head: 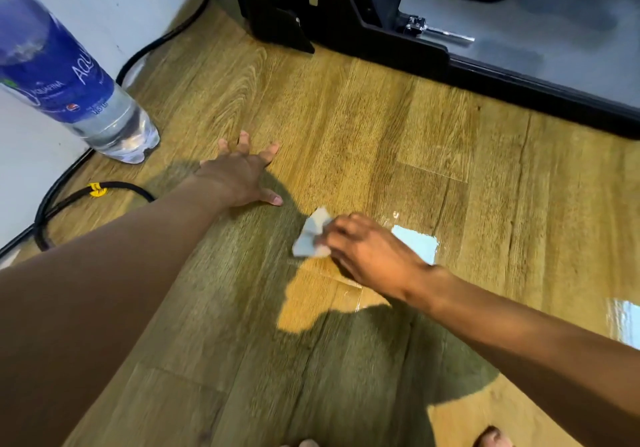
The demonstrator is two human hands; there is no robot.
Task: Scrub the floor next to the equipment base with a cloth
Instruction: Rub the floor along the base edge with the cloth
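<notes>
A wooden floor point(346, 127) seen from above, with a black equipment base point(346, 20) at the far edge. Near the base, the right hand point(374, 256) grips a small white cloth point(311, 235), fingers closed around it, pressing it to the floor. The left hand point(239, 176) lies flat, fingers spread wide, holding nothing, further from the base. A water bottle point(69, 75) stands left of the base, beside a black cable point(104, 188).
</notes>
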